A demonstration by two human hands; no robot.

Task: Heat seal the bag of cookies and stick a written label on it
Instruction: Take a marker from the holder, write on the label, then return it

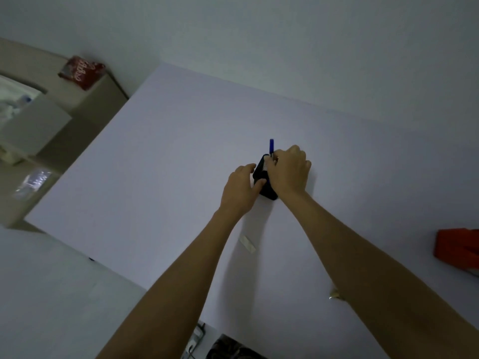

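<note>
A black mesh pen holder stands near the middle of the white table. My left hand grips its left side, thumb pressed on the front. My right hand reaches over the holder's top, fingers curled at its rim around a blue pen that sticks up out of the holder. A small white strip, maybe a label, lies on the table between my forearms. A bit of shiny wrapping peeks out under my right forearm; the cookie bag itself is hidden.
A red object sits at the table's right edge. A red snack packet lies on a beige cabinet beyond the table's far left corner. A power strip and a dark bin lie below the near edge.
</note>
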